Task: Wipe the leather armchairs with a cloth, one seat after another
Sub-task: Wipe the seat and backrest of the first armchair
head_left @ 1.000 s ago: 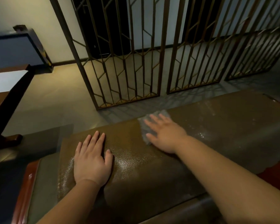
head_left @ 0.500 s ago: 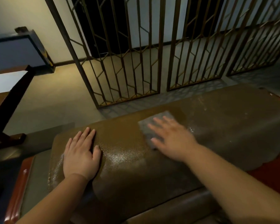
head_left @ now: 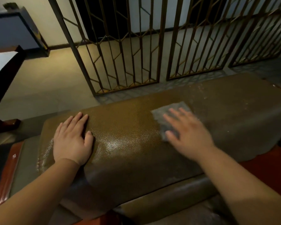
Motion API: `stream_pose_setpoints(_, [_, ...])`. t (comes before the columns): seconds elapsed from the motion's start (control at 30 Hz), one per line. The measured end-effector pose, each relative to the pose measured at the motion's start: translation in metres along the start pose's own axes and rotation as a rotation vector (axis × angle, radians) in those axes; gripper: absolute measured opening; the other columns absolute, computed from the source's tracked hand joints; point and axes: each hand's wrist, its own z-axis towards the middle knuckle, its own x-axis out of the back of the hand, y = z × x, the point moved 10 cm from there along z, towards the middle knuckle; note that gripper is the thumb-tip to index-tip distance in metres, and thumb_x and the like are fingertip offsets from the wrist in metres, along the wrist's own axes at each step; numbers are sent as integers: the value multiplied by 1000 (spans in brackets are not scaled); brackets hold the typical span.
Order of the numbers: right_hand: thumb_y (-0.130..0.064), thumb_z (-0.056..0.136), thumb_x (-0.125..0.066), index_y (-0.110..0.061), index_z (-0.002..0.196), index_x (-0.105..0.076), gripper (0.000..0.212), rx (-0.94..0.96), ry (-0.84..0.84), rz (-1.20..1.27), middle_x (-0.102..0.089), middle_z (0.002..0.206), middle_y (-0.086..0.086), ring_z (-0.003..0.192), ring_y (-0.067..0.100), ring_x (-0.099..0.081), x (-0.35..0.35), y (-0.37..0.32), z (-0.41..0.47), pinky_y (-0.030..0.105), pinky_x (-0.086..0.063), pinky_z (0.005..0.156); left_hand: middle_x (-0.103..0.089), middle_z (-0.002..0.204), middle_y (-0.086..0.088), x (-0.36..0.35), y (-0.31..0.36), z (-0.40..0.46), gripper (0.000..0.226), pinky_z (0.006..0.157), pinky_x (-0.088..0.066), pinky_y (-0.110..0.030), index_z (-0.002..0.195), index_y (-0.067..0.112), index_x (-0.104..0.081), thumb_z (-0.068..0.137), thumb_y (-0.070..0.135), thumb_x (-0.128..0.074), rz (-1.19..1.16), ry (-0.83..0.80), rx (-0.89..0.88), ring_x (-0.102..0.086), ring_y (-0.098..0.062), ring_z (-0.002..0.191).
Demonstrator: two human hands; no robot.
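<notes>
R hand (head_left: 187, 134): fingers straight, spread, pressing flat on grey cloth (head_left: 167, 116); hand blurred. Cloth lies under the fingertips & palm, its far corner past the fingertips, on top of the brown leather armchair back (head_left: 128, 135). L hand (head_left: 71, 140): fingers straight, together, flat on the leather, gripping nothing, well apart from the cloth. Beyond fingertips: metal grille (head_left: 128, 62) on the floor (head_left: 47, 82). Red wood armrest (head_left: 5, 176) outside L wrist.

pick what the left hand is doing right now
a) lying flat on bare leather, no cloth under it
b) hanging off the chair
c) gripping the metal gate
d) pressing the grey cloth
a: the left hand lies with straight fingers on the brown leather chair top, while the grey cloth sits under the right hand.
</notes>
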Motion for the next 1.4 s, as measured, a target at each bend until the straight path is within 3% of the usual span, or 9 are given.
stream_pose_setpoints(0.17, [-59, 94, -18, -32, 159, -37, 73, -399, 56, 47, -29, 169, 5, 157, 37, -16, 10, 38, -10, 52, -10, 127, -48, 161, -5, 0, -1, 0, 66, 125, -26, -51, 152, 22, -53, 94, 48, -37, 6, 9, -2, -41, -31, 149])
stream_pose_setpoints(0.3, [-51, 95, -40, -29, 155, -45, 64, 22, 61, 32, -35, 166, 6, 154, 39, -25, -7, -97, -18, 54, -16, 127, -47, 161, -5, 0, 0, 0, 66, 125, -27, -52, 154, 21, -51, 95, 48, -36, 23, -2, -7, -40, -32, 148])
stream_pose_setpoints(0.43, [-52, 98, -44, -29, 158, -41, 64, 230, 24, -44, -34, 167, 3, 154, 33, -29, -12, -61, -28, 52, -23, 126, -49, 160, -7, 2, 1, -1, 66, 125, -26, -50, 153, 20, -53, 94, 47, -37, 22, 4, -6, -41, -33, 148])
stream_pose_setpoints(0.67, [-60, 98, -17, -33, 162, -27, 71, -448, 67, 80, -16, 172, 2, 159, 32, -4, 4, 57, -41, 49, -5, 129, -50, 159, -8, -1, 0, -1, 66, 125, -25, -50, 151, 19, -54, 94, 46, -37, 13, 7, -5, -42, -35, 147])
stream_pose_setpoints(0.83, [-54, 102, -26, -34, 165, -17, 66, -37, -68, 27, -4, 174, -1, 159, 32, 4, -10, -67, -39, 43, 14, 126, -47, 162, -4, 3, 4, -2, 68, 126, -24, -50, 154, 22, -51, 95, 50, -32, 47, -63, 39, -39, -29, 151])
stream_pose_setpoints(0.97, [-60, 105, -24, -39, 165, -5, 65, 133, -168, 6, 4, 174, -10, 160, 19, 7, 6, -37, -40, 39, 8, 127, -41, 166, 0, 4, 6, -4, 65, 126, -23, -54, 153, 26, -49, 97, 56, -32, 131, -221, 212, -34, -24, 154])
stream_pose_setpoints(1.1, [-63, 99, -11, -34, 165, -15, 72, -154, -141, 16, -9, 174, -5, 160, 21, -6, 24, 74, -22, 39, -5, 129, -56, 143, -11, 2, 100, 27, 64, 113, -43, -50, 138, 23, -56, 96, 65, -34, -21, -330, 182, -52, -31, 134])
stream_pose_setpoints(1.23, [-56, 94, -1, -26, 165, -11, 78, -448, -148, 47, -5, 174, 4, 159, 33, -4, 19, 103, 0, 52, -5, 129, -17, 174, 6, -36, 214, 29, 71, 131, -7, -50, 165, 38, -23, 101, 66, -32, -40, -315, -87, -12, -21, 161])
stream_pose_setpoints(1.4, [-51, 103, -24, -37, 161, -30, 61, 38, -149, 109, -20, 172, -7, 159, 27, -12, 14, 1, 27, 42, -5, 129, -22, 174, 5, -55, 203, 29, 76, 131, -9, -47, 165, 35, -27, 96, 66, -20, 32, -177, -81, -13, -19, 161])
